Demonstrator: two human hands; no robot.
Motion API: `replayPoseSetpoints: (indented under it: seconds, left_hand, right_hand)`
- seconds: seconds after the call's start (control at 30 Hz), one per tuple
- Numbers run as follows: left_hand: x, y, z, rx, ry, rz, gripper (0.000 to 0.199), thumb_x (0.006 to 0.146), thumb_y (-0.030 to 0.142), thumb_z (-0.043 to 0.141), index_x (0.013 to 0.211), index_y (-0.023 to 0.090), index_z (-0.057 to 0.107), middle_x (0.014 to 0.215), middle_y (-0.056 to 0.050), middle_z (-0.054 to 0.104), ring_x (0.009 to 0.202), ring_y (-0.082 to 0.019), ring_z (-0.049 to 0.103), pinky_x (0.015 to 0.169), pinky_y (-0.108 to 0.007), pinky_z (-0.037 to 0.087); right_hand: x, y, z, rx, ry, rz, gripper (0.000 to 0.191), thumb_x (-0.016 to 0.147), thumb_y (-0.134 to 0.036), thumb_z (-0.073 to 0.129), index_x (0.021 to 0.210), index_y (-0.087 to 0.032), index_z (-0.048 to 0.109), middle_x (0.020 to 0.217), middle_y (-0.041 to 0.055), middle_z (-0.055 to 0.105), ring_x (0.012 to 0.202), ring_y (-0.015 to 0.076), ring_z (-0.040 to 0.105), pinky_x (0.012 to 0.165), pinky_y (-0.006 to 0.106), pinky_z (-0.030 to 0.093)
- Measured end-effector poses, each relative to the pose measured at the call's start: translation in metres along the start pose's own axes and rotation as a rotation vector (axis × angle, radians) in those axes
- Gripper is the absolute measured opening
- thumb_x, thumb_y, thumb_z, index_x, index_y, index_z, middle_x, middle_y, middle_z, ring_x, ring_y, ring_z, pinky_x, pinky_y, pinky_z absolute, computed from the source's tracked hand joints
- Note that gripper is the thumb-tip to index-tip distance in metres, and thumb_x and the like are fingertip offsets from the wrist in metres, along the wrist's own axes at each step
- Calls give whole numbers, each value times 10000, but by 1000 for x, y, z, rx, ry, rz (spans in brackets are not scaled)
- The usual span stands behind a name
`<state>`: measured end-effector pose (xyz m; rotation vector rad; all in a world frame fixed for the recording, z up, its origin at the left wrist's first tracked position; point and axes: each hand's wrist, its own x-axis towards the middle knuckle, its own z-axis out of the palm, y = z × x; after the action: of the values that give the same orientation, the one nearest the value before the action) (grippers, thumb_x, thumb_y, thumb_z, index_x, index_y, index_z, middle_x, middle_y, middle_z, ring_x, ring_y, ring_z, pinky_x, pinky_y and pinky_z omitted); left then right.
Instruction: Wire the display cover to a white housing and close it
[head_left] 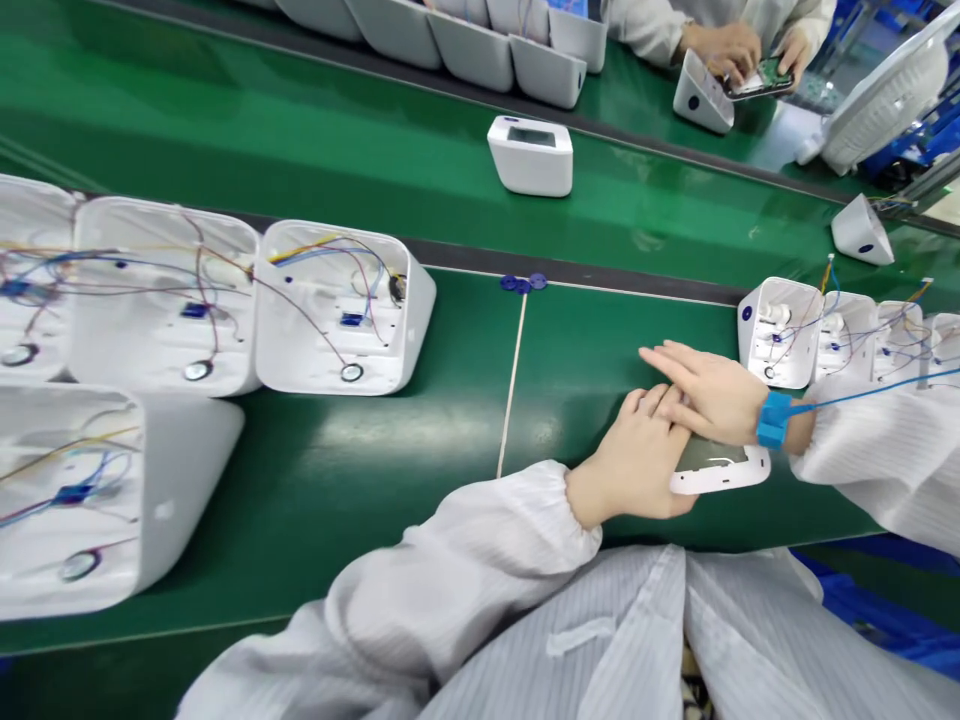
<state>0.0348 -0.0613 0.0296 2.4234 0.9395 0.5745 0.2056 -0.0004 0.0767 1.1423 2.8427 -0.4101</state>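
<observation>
A white plastic front panel with a greyish window lies low over the green bench near its front edge, partly hidden by my hands. My left hand grips its left side, fingers bent over the top. Across those fingers reaches my right hand, its fingers stretched out to the left above the panel. A blue wrist strap with a cord circles my right wrist. Just beyond it stands an open white housing with wires inside.
Open white housings with loose wires and round metal parts line the left side. Small blue discs lie by the dark rail. Behind it, a closed white device sits on the green belt. Across the bench, a co-worker's hands hold a circuit board.
</observation>
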Motion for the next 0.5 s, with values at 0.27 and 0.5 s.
replayPoseSetpoints:
  seconds: [0.27, 0.5]
  left_hand:
    - [-1, -1, 3, 22, 71, 10, 987, 604, 537, 701, 1402, 52, 382, 1387, -258, 452, 1268, -417, 418, 1058, -528, 315]
    - [-4, -11, -6, -18, 88, 218, 983, 669, 526, 636, 1469, 76, 285, 1406, -217, 463, 1257, -375, 441, 1057, -510, 330]
  right_hand:
    - [-6, -3, -2, 143, 294, 248, 434, 966, -456, 446, 1262, -170, 585, 1177, 143, 668, 1111, 294, 628, 954, 483, 527]
    - [-43, -10, 13, 1026, 581, 604, 327, 878, -470, 632, 1091, -223, 651, 1174, 104, 704, 1040, 278, 698, 927, 482, 556]
